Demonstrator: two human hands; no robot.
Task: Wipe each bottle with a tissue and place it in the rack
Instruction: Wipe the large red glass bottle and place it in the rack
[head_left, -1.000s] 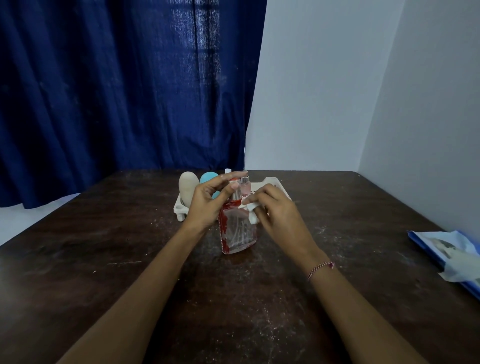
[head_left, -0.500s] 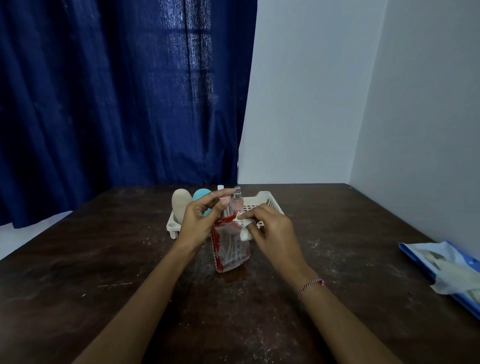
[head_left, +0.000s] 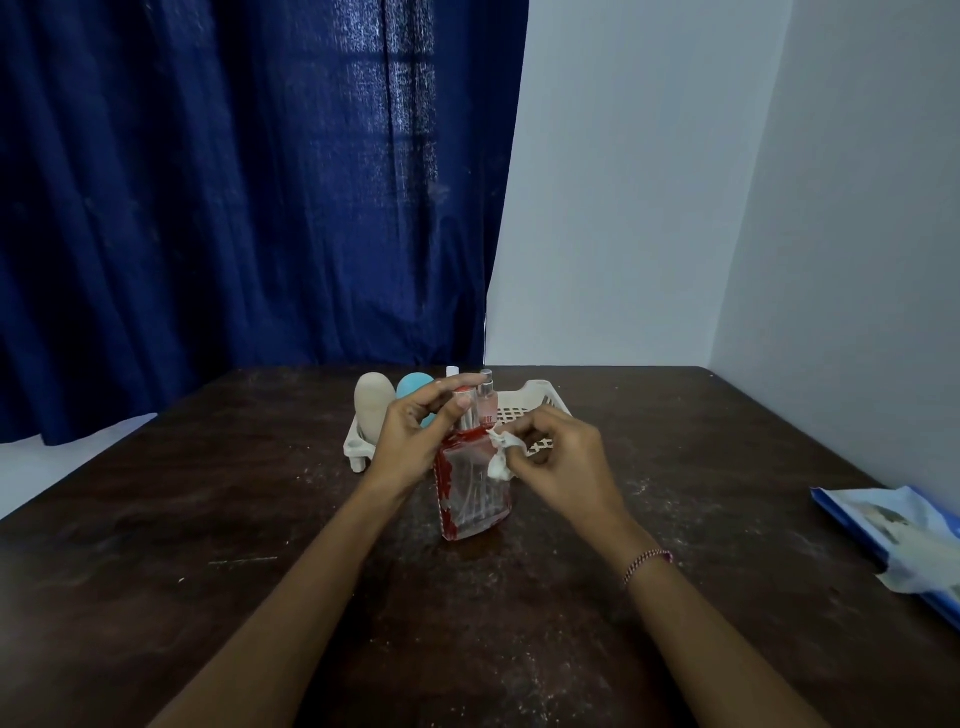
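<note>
**Step in Hand: Wiping the Red-Edged Bottle**

Nearest the camera, both forearms reach forward over the dark table; the right wrist carries a thin bracelet.

The red-edged bottle, of clear glass, stands with its base on the table, roughly upright and just in front of the rack.

The left hand has its fingers curled round the bottle's neck and sprayer top and steadies it. The right hand pinches a crumpled white tissue between thumb and fingertips and presses it against the bottle's upper right shoulder.

Judged step: wiping is under way and placement has not yet begun. Whether the lower body and far side have been wiped cannot be told.

The next move calls for passing the tissue over the rest of the glass, then lifting the bottle by its neck over the rack's near rim into the free right-hand part of the rack.

Behind the hands, the rack already holds a beige bottle, a blue bottle and a small pink bottle (a white cap shows behind them). A tissue pack lies well apart at the right table edge. A blue curtain hangs beyond.
</note>
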